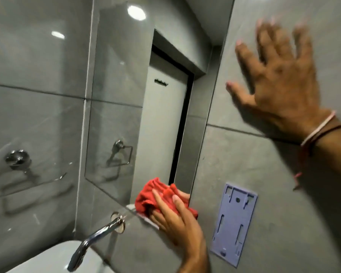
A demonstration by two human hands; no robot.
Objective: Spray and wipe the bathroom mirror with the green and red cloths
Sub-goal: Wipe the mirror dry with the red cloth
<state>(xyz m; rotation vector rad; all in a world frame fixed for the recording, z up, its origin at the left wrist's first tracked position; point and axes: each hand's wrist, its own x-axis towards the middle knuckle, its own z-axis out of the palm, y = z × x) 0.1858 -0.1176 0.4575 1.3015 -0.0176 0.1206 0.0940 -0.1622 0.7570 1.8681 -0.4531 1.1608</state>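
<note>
The bathroom mirror (126, 107) hangs on the grey tiled wall and reflects a door and a towel ring. My left hand (177, 219) presses a bunched red cloth (159, 196) against the mirror's lower right corner, fingers spread over it. My right hand (280, 79) is flat on the wall tile to the right of the mirror, fingers apart, holding nothing; it looks motion-blurred. Neither a green cloth nor a spray bottle is in view.
A chrome tap (98, 233) juts from the wall below the mirror over a white basin (53, 257). A purple plastic wall bracket (234, 223) sits right of the cloth. A chrome towel ring (18, 160) hangs on the left wall.
</note>
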